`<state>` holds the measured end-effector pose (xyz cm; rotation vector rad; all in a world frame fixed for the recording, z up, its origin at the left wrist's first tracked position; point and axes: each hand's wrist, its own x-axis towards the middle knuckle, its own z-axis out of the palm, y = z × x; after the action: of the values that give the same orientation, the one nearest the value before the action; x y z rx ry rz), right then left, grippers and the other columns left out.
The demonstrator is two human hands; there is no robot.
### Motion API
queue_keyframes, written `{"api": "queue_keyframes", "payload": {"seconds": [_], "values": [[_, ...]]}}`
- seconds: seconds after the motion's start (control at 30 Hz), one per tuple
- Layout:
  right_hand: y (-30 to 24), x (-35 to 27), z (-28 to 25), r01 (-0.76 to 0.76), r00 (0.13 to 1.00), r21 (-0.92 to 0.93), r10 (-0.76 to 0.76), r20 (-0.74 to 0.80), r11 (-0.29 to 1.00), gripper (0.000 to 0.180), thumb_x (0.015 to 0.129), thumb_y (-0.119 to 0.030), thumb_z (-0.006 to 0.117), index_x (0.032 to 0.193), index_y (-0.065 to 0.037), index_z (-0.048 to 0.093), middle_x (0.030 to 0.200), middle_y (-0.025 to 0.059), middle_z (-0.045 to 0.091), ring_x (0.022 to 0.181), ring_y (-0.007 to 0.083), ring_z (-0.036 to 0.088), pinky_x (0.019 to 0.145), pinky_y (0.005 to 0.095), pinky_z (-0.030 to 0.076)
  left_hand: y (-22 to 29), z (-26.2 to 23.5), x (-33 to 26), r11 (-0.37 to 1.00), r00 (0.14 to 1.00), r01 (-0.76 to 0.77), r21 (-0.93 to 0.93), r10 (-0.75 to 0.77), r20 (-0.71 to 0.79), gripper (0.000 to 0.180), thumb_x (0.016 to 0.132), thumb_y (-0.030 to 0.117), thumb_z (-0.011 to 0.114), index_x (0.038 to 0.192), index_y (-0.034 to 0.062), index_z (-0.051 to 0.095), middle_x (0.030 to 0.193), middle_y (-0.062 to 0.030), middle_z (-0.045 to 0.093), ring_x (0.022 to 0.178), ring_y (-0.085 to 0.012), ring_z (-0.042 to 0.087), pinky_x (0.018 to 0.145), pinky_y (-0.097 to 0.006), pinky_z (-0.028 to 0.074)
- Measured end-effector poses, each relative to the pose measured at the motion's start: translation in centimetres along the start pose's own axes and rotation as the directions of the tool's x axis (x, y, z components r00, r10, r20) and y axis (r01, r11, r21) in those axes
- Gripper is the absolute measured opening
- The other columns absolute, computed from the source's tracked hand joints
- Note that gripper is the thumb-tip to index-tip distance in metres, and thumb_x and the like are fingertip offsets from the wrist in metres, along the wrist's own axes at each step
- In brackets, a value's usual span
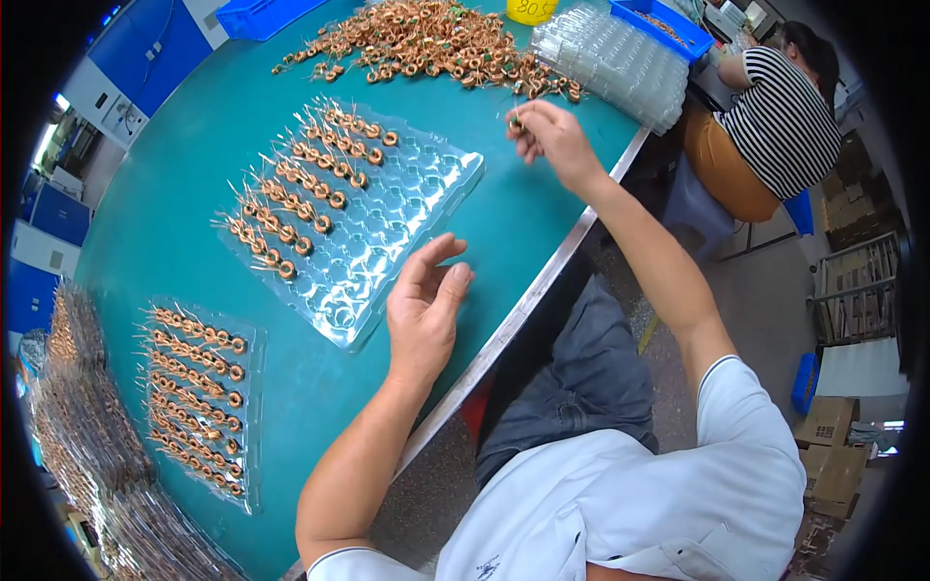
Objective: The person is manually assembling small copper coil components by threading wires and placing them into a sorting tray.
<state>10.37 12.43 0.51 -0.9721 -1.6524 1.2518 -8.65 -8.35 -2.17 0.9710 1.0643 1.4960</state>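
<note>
My right hand [560, 143] pinches a small copper-wound ring coil [516, 125] with thin wire leads, above the table's near side by the coil pile. My left hand [424, 315] hovers beside the near edge of a clear plastic tray [392, 237]. Its fingers are curled loosely, with the thumb apart and nothing between them. Rows of copper coils [308, 184] fill the left part of this tray, their leads pointing up and left. Round pockets without coils show in its right part.
A big heap of loose coils [436, 41] lies at the far side, next to stacked clear trays [615, 63] and a blue bin [664, 27]. A second filled tray [199, 397] and tall stacks of filled trays [97, 455] stand left. A person [775, 116] sits at the right.
</note>
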Motion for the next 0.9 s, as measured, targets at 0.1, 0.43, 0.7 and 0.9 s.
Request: {"api": "queue_keyframes", "payload": {"seconds": [0.1,0.43,0.7,0.9], "values": [[-2.2,-6.2,2.4,0.008,0.985,0.102,-0.025,0.173,0.995,0.03,0.101,-0.021,0.046,0.113,0.003,0.06,0.088,0.0061,0.064,0.069,0.0097,0.059,0.06,0.0241,0.05,0.4,0.5,0.2,0.999,0.999,0.044,0.005,-0.044,0.019,0.047,0.093,0.017,0.067,0.133,-0.0004,0.049,0.11,-0.0094,0.064,0.076,-0.0101,0.061,0.062,-0.022,0.048],[-2.3,-12.0,5.0,0.118,0.932,0.076,-0.136,0.335,0.99,0.022,0.095,-0.012,0.063,0.111,0.003,0.064,0.084,0.0043,0.064,0.069,0.0083,0.06,0.061,0.022,0.05,0.4,1.1,-0.1,0.984,0.996,0.087,0.155,-0.086,-0.009,0.02,0.095,0.019,0.065,0.098,-0.0009,0.069,0.076,-0.0034,0.066,0.059,-0.0083,0.058,0.051,-0.021,0.043],[-1.9,-12.5,5.3,0.33,0.934,-0.208,-0.287,0.213,0.921,0.021,0.084,-0.013,0.075,0.099,0.0,0.068,0.08,0.0075,0.069,0.07,0.0117,0.064,0.064,0.0259,0.051,1.1,0.7,-0.6,0.987,0.99,0.137,0.078,-0.138,-0.002,0.02,0.094,0.017,0.066,0.087,-0.0009,0.069,0.067,-0.0022,0.061,0.053,-0.0071,0.053,0.048,-0.022,0.045],[-1.4,-12.8,5.1,0.245,0.953,-0.139,-0.212,0.217,0.96,0.022,0.085,-0.009,0.073,0.103,0.002,0.068,0.084,0.0075,0.066,0.072,0.0118,0.063,0.064,0.0235,0.051,-0.2,0.9,-0.2,0.953,0.974,-0.208,0.219,0.222,-0.039,0.025,0.093,0.021,0.069,0.106,0.0011,0.065,0.102,-0.0071,0.063,0.073,-0.0079,0.058,0.057,-0.021,0.046]]}}
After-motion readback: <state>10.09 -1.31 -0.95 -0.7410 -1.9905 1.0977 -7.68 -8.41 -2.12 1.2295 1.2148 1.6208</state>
